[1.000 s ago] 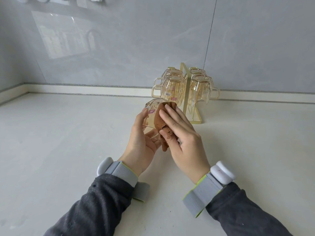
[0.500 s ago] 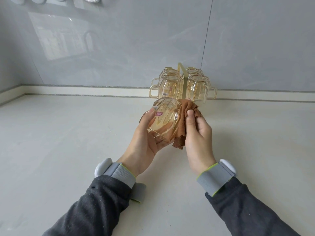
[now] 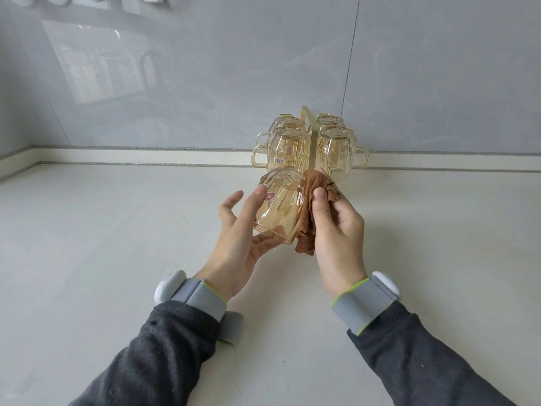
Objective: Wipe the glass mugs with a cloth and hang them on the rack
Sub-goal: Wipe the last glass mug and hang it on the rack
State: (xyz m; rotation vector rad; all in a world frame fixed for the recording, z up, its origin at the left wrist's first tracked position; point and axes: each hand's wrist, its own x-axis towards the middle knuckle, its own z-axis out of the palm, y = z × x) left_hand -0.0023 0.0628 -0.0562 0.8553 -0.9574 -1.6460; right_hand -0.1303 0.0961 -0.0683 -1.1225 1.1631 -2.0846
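Rack (image 3: 308, 133), gold, far centre by the wall (image 3: 205, 68): four amber glass mugs (image 3: 291, 148) hung mouth-down, two per side. Fifth mug (image 3: 281, 209), amber and faceted, is tilted above the table (image 3: 117, 259), just near the rack. Left hand (image 3: 240, 238) cradles it. Right hand (image 3: 336, 230) pinches the brown cloth (image 3: 307, 227) against its right side, handle apparently beneath. Table open left and right.

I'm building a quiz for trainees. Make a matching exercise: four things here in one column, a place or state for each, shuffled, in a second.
Things:
1 held mug
2 cloth
3 rack
4 hung mugs

States:
A gold, standing near the wall
B brown, pinched in the right hand
C hanging on the rack
D gripped by the left hand above the counter

Pairs: 1-D, 2-B, 3-A, 4-C.
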